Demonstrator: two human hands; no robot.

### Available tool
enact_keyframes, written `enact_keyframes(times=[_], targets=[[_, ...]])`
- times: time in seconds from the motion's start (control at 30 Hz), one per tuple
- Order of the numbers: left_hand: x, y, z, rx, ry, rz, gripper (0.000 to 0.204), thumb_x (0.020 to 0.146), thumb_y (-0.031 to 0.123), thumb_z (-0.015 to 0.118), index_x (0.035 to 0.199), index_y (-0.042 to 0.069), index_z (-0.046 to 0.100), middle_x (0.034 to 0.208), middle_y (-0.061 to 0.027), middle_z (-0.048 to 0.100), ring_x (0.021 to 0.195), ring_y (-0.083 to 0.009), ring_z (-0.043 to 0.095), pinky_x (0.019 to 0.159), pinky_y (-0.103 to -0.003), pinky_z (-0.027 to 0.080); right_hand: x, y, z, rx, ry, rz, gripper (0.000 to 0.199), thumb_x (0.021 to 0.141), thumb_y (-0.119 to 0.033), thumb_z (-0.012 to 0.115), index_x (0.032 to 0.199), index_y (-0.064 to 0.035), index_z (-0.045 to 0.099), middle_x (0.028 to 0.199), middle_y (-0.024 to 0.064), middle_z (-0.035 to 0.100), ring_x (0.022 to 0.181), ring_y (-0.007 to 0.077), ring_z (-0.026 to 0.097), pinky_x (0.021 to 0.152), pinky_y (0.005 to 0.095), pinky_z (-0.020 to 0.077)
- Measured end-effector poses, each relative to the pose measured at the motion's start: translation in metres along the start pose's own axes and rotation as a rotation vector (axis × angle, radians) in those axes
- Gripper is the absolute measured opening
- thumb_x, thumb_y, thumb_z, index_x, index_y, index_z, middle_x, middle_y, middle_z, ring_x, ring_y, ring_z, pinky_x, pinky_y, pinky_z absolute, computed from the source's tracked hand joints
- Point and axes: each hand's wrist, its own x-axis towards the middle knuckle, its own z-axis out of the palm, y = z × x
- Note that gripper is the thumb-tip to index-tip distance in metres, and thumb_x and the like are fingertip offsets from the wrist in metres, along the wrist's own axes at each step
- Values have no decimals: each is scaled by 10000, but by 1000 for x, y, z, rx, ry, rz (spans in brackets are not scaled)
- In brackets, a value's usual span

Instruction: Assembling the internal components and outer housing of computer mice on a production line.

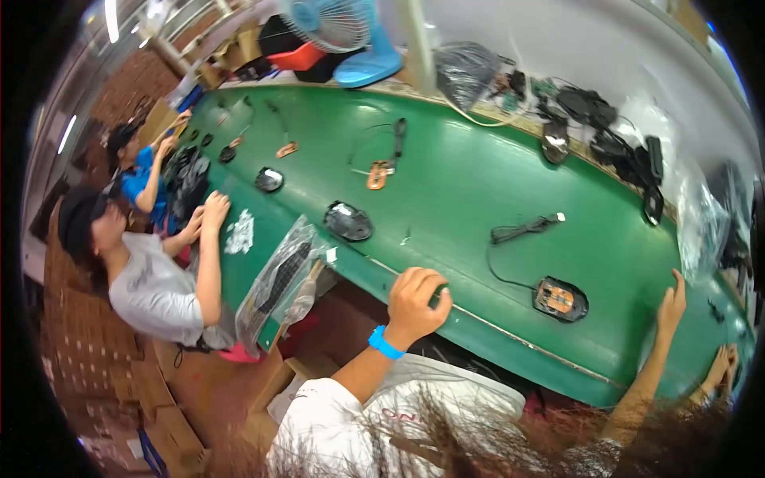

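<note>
My left hand (417, 303), with a blue wristband, is curled at the near edge of the green belt (462, 215). A dark bit shows between its thumb and fingers, too small to name. At the right of the belt my right hand (672, 304) is raised slightly, fingers stretched and nothing visible in them. Between the two hands lies an opened computer mouse base (561, 299) with an orange circuit board inside. Its black cable (526, 229) is coiled behind it. Left of my left hand rests a glossy black mouse (348, 221).
Farther up the belt are an orange circuit board (378, 175) with a cable and another black mouse (269, 179). Co-workers sit at the left; another person's hands (722, 366) are at the far right. A blue fan (335, 32), bags and black mice (555, 142) line the back ledge.
</note>
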Motion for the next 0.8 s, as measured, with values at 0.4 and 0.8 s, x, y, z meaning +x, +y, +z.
enact_keyframes(times=[0.4, 0.8], targets=[[24, -76, -68, 181, 45, -57, 435, 787, 141, 757, 1200, 54, 652, 1266, -198, 597, 1226, -399, 539, 1043, -499, 455, -4, -2, 35, 183, -48, -262, 326, 1028, -70, 521, 1333, -19, 624, 990, 50, 590, 851, 145, 521, 784, 292, 449], [46, -91, -43, 424, -128, -340, 932, 789, 494, 827, 1546, 125, 428, 1525, -303, 347, 1365, -489, 393, 1146, -564, 349, -15, -13, 45, 250, -58, -289, 310, 1031, -67, 540, 1320, -21, 644, 947, 21, 582, 814, 114, 505, 748, 265, 436]])
